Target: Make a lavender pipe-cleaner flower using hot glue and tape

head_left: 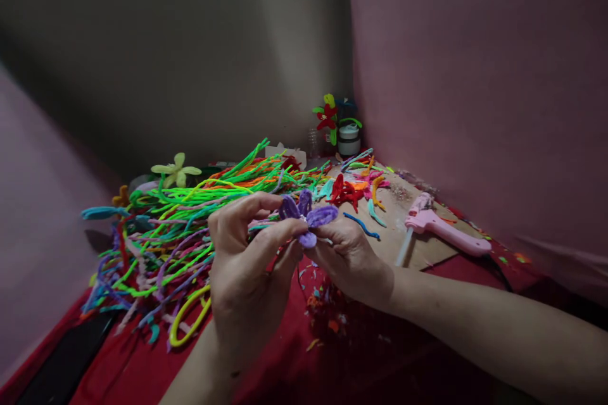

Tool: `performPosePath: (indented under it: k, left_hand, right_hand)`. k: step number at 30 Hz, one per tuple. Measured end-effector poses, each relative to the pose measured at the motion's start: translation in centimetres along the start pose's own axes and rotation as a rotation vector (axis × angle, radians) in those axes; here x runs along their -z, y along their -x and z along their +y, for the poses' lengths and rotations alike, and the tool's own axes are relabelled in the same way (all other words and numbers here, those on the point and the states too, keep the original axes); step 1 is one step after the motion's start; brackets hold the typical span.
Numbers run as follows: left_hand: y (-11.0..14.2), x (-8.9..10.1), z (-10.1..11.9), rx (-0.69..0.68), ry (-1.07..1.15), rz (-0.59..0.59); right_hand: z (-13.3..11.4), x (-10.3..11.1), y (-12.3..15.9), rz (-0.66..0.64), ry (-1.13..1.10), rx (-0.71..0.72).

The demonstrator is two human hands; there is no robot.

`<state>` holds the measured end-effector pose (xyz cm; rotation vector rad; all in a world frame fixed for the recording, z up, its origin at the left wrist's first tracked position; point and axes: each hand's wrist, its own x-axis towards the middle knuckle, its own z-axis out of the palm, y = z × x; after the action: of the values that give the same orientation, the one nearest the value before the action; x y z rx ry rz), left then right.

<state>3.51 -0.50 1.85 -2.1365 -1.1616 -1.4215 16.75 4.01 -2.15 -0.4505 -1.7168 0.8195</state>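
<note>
Between my two hands is a purple pipe-cleaner flower [322,216] with several looped petals and a pale centre. The thumb and fingers of my left hand [251,259] pinch it from the left, the thumb tip lying close to its centre. From the right, my right hand [356,259] grips it low with closed fingers, under the right petal. My fingers hide part of the lower petals. A thin dark strand hangs below the flower. Behind my left hand spreads a big pile of colourful pipe cleaners [190,202].
A pink glue gun [446,232] lies on a cardboard sheet [399,202] at right, near red pipe-cleaner pieces [346,193]. Further back are a lidded jar [349,140] and a red flower [327,117]. A pale yellow flower [176,171] tops the pile. Scraps dot the red cloth [285,354].
</note>
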Motion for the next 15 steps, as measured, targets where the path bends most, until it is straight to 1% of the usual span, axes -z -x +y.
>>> performPosePath:
  k: [4, 6, 8, 10, 11, 13, 14, 15]
  left_hand:
    - [0.2, -0.1, 0.0, -0.289, -0.193, 0.080]
    - [0.4, 0.0, 0.0, -0.373, -0.221, 0.040]
    - [0.4, 0.3, 0.0, -0.374, -0.196, -0.042]
    - [0.0, 1.1, 0.3, -0.288, -0.133, -0.085]
    - [-0.4, 1.5, 0.5, -0.208, -0.093, -0.071]
    - [-1.6, 2.4, 1.0, 0.041, -0.004, -0.034]
    - [-2.4, 2.7, 1.2, 0.189, 0.035, -0.011]
    - [-3.2, 2.9, 1.3, 0.348, 0.073, -0.050]
  right_hand:
    - [-0.4, -0.2, -0.3, 0.034, -0.165, -0.020]
    - [-0.4, -0.2, -0.4, 0.051, -0.232, -0.046]
    - [-0.2, -0.2, -0.4, 0.053, -0.252, -0.059]
    - [0.0, 0.0, -0.5, 0.072, -0.214, -0.028]
    - [0.0, 0.1, -0.5, 0.084, -0.175, 0.000]
    - [0.0, 0.3, -0.4, 0.087, -0.076, 0.057]
    - [-0.1, 0.4, -0.4, 0.072, -0.021, 0.085]
    - [-0.2, 0.5, -0.4, 0.052, 0.030, 0.107]
